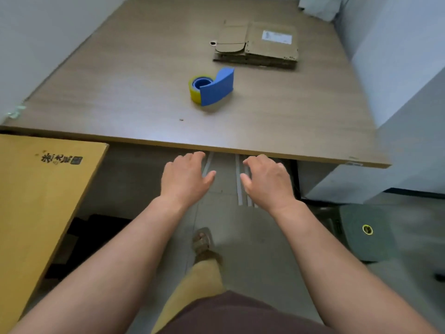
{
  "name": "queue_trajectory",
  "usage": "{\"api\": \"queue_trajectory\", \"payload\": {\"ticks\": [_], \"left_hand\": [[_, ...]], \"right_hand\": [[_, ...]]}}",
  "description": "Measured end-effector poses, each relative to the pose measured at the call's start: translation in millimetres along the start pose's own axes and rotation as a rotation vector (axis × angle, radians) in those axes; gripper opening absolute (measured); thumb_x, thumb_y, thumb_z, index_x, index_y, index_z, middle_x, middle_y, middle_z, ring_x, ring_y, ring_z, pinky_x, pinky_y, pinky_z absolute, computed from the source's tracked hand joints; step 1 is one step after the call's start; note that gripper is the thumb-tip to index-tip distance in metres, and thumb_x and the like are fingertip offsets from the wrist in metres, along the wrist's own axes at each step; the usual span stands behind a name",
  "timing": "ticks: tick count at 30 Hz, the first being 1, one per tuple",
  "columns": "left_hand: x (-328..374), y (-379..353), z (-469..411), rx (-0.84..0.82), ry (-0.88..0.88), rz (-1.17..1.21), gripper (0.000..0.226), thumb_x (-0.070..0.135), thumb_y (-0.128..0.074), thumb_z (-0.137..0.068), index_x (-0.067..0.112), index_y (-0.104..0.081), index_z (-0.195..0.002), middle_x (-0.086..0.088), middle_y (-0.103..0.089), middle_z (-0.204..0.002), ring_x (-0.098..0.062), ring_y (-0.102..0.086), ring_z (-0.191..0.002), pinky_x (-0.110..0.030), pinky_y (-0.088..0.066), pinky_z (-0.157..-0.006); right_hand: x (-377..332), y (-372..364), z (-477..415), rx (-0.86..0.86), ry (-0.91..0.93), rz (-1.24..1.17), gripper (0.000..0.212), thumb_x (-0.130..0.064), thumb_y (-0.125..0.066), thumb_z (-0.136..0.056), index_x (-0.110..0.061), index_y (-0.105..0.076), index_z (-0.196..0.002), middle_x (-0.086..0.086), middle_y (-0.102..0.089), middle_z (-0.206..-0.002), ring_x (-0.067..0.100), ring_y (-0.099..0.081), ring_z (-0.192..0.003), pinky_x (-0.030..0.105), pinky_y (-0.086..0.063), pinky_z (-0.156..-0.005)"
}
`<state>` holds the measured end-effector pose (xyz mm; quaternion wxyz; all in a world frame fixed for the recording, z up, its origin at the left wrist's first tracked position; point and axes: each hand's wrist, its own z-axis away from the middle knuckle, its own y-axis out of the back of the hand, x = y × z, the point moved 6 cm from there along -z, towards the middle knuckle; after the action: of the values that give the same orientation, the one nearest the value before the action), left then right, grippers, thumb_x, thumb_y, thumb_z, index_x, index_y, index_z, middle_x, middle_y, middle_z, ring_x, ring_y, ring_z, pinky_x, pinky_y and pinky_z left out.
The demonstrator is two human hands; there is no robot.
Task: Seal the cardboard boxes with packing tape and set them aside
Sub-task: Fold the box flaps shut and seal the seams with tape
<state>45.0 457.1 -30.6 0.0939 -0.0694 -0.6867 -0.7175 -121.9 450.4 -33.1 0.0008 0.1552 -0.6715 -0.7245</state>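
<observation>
A stack of flattened cardboard boxes [258, 44] lies at the far side of the wooden table [144, 92]; the top one bears a white label. A blue tape dispenser [212, 86] with a yellowish roll stands in the middle of the table. My left hand [185, 177] and my right hand [267, 179] hover side by side just below the table's near edge, palms down, fingers relaxed and slightly spread. Neither hand holds anything. Both are well short of the dispenser and the boxes.
A large yellow cardboard box [36, 201] with black print stands at the left beside the table. A dark round stool [366, 231] sits on the floor at the right. Grey walls close in on both sides. My sandalled foot [202, 242] is on the tiled floor.
</observation>
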Motion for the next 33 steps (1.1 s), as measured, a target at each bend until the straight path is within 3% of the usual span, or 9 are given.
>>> {"api": "queue_trajectory", "payload": {"ticks": [16,25,33], "left_hand": [[49,30,-281,-0.014,-0.198,0.045,0.051,0.047,-0.05,-0.093,0.016,-0.045,-0.134,-0.003,-0.056,-0.129,-0.025,-0.049,-0.118,-0.04,-0.041,-0.096],[58,37,-414,-0.043,-0.249,0.055,0.064,0.046,-0.047,-0.095,0.017,-0.027,-0.148,-0.004,-0.045,-0.142,-0.025,-0.038,-0.13,-0.037,-0.032,-0.104],[53,12,-516,-0.086,-0.139,0.051,0.08,0.051,-0.05,-0.092,0.016,-0.01,-0.152,-0.006,-0.033,-0.149,-0.027,-0.036,-0.131,-0.036,-0.035,-0.103]], "right_hand": [[68,65,-244,0.096,-0.181,0.074,0.036,-0.029,-0.047,-0.093,-0.018,-0.053,-0.127,0.005,-0.055,-0.127,0.026,-0.051,-0.116,0.035,-0.035,-0.092],[114,71,-347,0.07,-0.27,0.08,0.038,-0.029,-0.046,-0.095,-0.018,-0.048,-0.131,0.004,-0.051,-0.131,0.024,-0.047,-0.121,0.033,-0.033,-0.095],[199,54,-431,-0.021,-0.407,0.078,0.052,-0.035,-0.047,-0.095,-0.015,-0.035,-0.141,0.006,-0.041,-0.137,0.025,-0.04,-0.126,0.036,-0.034,-0.099]]}}
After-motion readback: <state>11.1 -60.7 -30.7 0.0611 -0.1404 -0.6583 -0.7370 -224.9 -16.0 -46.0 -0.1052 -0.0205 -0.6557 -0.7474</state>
